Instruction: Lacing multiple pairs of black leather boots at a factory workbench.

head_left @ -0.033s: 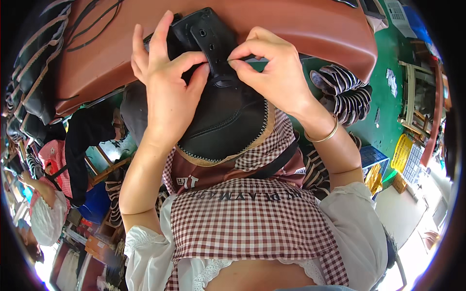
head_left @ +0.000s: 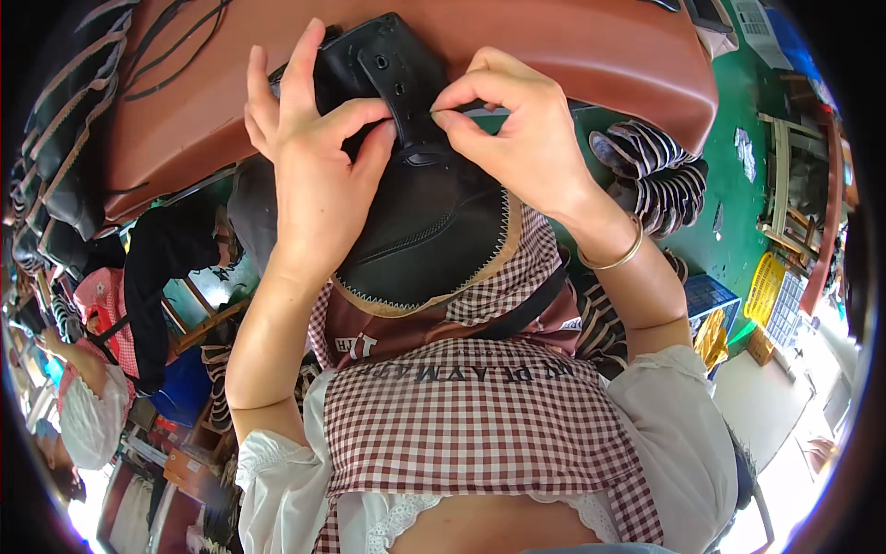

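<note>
The left hand (head_left: 318, 175) grips the left side of a black leather shoe upper (head_left: 429, 231), which rests on the checked apron (head_left: 480, 425) against the brown worktop (head_left: 591, 46). The upper has an eyelet strip and zigzag-stitched tan edging. The right hand (head_left: 521, 138) pinches the strip. A blue crate (head_left: 709, 297) sits at right; its contents are indiscernible.

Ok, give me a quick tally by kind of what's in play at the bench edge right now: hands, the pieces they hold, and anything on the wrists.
Hands: 2, left hand and right hand, both pinching the strap
Black leather shoe upper: 1
Black strap with holes: 1, on the upper
Gold bangle: 1, on the right wrist
Total: 5
</note>
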Demonstrator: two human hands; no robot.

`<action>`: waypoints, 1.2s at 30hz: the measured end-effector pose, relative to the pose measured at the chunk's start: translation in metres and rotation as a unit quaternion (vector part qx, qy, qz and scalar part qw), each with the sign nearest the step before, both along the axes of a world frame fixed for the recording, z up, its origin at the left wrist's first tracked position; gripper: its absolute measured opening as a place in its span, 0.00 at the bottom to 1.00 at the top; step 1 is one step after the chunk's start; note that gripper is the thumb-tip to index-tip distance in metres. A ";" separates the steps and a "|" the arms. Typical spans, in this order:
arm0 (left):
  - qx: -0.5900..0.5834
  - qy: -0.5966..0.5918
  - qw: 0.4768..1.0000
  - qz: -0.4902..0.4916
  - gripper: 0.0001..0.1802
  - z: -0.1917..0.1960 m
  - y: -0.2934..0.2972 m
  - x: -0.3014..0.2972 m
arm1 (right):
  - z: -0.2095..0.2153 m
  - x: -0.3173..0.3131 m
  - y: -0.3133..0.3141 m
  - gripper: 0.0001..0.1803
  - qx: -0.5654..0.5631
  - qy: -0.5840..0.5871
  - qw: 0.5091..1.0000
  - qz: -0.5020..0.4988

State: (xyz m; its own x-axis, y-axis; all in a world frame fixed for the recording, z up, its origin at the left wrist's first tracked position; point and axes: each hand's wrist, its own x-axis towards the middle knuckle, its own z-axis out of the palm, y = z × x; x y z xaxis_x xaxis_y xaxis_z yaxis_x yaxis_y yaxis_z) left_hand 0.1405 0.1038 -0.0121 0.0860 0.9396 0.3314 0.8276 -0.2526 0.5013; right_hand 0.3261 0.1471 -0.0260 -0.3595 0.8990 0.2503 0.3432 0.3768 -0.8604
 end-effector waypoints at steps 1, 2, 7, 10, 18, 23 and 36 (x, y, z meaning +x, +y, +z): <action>-0.002 0.001 1.000 -0.003 0.08 0.000 0.000 0.000 | -0.001 -0.001 0.000 0.04 -0.002 0.001 1.000 -0.003; -0.006 0.004 1.000 -0.003 0.08 0.001 0.000 0.001 | -0.002 -0.002 0.001 0.04 0.005 0.009 1.000 -0.006; -0.012 0.010 1.000 -0.010 0.07 0.005 0.001 0.003 | -0.009 -0.011 0.000 0.05 0.047 0.007 0.999 -0.008; 0.005 0.034 0.999 -0.011 0.06 0.010 0.001 0.007 | -0.010 -0.017 -0.003 0.06 0.171 -0.027 0.985 -0.020; -0.205 -0.310 0.911 -0.180 0.05 0.050 -0.005 -0.055 | -0.014 0.009 0.011 0.07 -0.059 0.010 0.997 0.053; 0.054 -0.752 0.656 0.026 0.10 0.070 -0.073 -0.218 | -0.009 0.008 0.023 0.06 -0.089 0.110 0.989 0.045; -0.091 -0.182 0.973 0.109 0.08 0.017 -0.029 -0.042 | 0.035 -0.067 0.022 0.07 0.032 -0.246 0.951 0.184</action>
State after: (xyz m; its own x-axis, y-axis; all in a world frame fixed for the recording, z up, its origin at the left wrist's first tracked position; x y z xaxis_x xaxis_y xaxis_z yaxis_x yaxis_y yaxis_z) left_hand 0.0986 0.0744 0.0052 -0.2132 0.9684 0.1293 0.6101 0.0286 0.7918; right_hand 0.2588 0.1691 0.0088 -0.7351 0.6777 0.0204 0.5324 0.5956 -0.6014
